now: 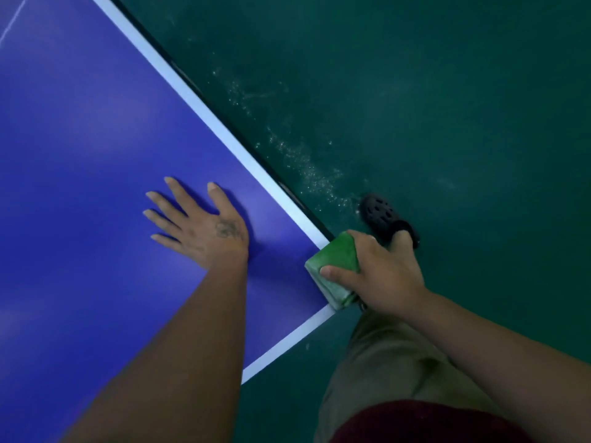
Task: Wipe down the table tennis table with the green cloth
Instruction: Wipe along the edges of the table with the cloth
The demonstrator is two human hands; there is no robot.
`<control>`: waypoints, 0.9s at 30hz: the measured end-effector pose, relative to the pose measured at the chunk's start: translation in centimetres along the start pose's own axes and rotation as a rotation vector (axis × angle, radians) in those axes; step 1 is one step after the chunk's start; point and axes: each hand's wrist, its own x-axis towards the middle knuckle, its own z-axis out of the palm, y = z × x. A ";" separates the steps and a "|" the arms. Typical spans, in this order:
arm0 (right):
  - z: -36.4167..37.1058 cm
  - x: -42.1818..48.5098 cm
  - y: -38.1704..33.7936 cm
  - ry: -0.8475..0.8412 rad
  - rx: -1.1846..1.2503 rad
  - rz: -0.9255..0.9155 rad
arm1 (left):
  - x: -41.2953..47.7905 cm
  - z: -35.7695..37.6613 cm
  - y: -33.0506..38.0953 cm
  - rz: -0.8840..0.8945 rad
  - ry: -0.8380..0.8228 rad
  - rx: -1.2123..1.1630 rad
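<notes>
The blue table tennis table (96,155) fills the left of the head view, edged by a white line that meets at a corner near the lower middle. My left hand (200,227) lies flat on the blue top with its fingers spread. At the table's corner my right hand (380,273) grips the folded green cloth (335,266), thumb on top, and holds it against the white edge.
Dark green floor (447,107) lies to the right of the table, with a trail of pale dust specks (303,161) along the table's edge. My black shoe (383,215) stands on the floor just past the corner, and my khaki trouser leg (390,372) is below.
</notes>
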 end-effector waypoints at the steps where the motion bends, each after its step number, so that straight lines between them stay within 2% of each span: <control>1: -0.4 0.6 -1.1 -0.002 -0.013 0.019 | -0.2 -0.1 0.1 -0.007 -0.003 0.000; 3: -1.8 2.5 -3.3 -0.078 -0.016 0.055 | -0.3 -0.2 0.5 0.013 -0.012 -0.006; 5: -3.2 5.2 -5.9 -0.143 0.132 0.051 | -0.4 -0.2 0.4 0.012 -0.012 -0.016; 10: -6.2 12.8 -14.1 -0.152 0.199 0.020 | -0.1 -0.2 0.3 -0.005 -0.004 -0.045; 13: -7.2 15.4 -16.7 -0.153 0.248 0.030 | -0.2 -0.3 0.3 0.008 0.002 -0.030; 16: -7.7 14.1 -15.8 -0.190 0.253 0.045 | -0.1 -0.3 0.2 0.014 0.009 -0.032; 22: -6.8 6.7 -9.6 -0.319 0.180 0.124 | -0.2 -0.9 0.4 0.020 -0.017 -0.054; 27: -6.4 7.0 -10.5 -0.291 0.198 0.176 | -0.2 -1.1 0.7 0.017 -0.023 -0.069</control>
